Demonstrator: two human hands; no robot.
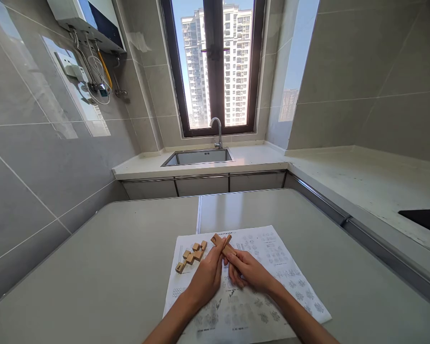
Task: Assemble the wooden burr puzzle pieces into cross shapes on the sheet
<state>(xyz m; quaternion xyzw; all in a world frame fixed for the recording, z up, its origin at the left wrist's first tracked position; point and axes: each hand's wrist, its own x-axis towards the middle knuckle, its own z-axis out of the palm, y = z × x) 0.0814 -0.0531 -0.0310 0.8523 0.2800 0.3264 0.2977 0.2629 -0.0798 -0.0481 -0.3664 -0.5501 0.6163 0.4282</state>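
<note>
Just inside the far edge of the paper [297, 270] on the bench [129, 267], my left fingers [219, 249] and right fingers [237, 278] are pinching two crossed wooden pieces [217, 239]; keeping an even, light squeeze at the crossing should stop them slipping. The longer piece's [215, 238] long axis is running diagonally, its marked end pointing toward the bench's far-left corner, while the slimmer piece [228, 240] is pointing far-right.
</note>
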